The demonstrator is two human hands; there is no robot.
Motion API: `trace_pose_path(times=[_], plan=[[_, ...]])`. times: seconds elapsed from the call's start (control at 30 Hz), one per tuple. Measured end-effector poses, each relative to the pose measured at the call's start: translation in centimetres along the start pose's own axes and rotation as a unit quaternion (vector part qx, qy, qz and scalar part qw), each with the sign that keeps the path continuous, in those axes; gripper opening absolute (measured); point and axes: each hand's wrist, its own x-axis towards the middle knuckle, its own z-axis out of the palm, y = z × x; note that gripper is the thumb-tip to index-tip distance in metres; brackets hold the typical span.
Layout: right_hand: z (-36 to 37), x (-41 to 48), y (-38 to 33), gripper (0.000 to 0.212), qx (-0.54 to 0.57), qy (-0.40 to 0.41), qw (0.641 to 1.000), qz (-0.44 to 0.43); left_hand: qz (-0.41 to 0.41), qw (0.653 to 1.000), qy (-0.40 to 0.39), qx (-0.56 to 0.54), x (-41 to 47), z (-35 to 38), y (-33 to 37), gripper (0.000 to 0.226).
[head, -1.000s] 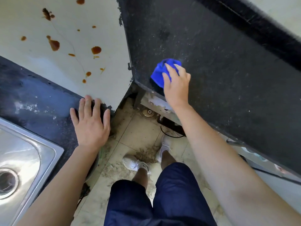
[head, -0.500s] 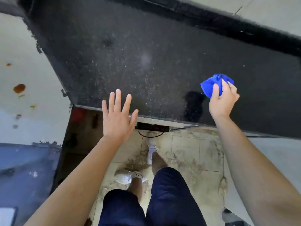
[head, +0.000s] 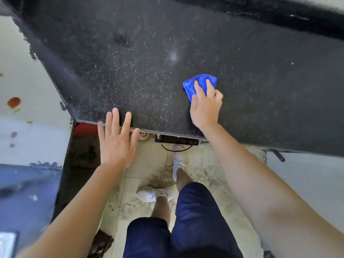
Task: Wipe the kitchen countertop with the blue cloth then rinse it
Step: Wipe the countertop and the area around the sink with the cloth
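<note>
Blue cloth (head: 202, 79), one, bunched, is sitting on the black speckled countertop (head: 139, 71), right of centre and set back from the front edge. Right hand (head: 204, 108) is pressing it down, fingers curled over the top and grasping the wad; I'm reading the bunching as a way to concentrate pressure while wiping. Left hand (head: 115, 146) is released, fingers straight and spread, tips over the counter's front edge. I'm guessing it's bracing for balance, but I can't tell if it's touching. Pale dust specks are covering the slab, so I'm judging the wiping unfinished and the rinse not started. Two hands, two white sneakers (head: 150, 194) on a dirty tiled floor (head: 214, 183).
</note>
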Motion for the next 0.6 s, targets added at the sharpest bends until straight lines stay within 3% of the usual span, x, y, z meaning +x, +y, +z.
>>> trace_pose_path(times=[0.1,0.27,0.37,0.43,0.5,0.6], plan=[[2.7,-1.1,-8.2,0.046,0.038,-0.027,0.988,-0.146,-0.118,0.992,0.046,-0.026,-2.2,-0.7,-3.3,0.062],[5.7,-6.6,-18.0,0.056,0.099,-0.103,0.941,-0.307,-0.256,0.964,0.067,-0.029,-6.9,-0.9,-9.3,0.067],[6.1,-9.2,-19.4,0.054,0.089,-0.198,0.86,-0.463,-0.293,0.953,0.067,-0.027,-9.6,-0.7,-11.0,0.066],[5.6,-10.1,-18.7,0.047,0.095,-0.259,0.811,-0.516,-0.302,0.951,0.062,-0.028,-10.8,-0.4,-11.2,0.066],[4.5,-9.3,-17.8,0.041,0.137,-0.25,0.821,-0.494,-0.306,0.95,0.06,-0.029,-11.4,-0.1,-11.0,0.064],[2.2,-5.3,-17.7,0.04,0.216,-0.159,0.889,-0.372,-0.302,0.951,0.056,-0.028,-11.9,0.4,-10.8,0.062]])
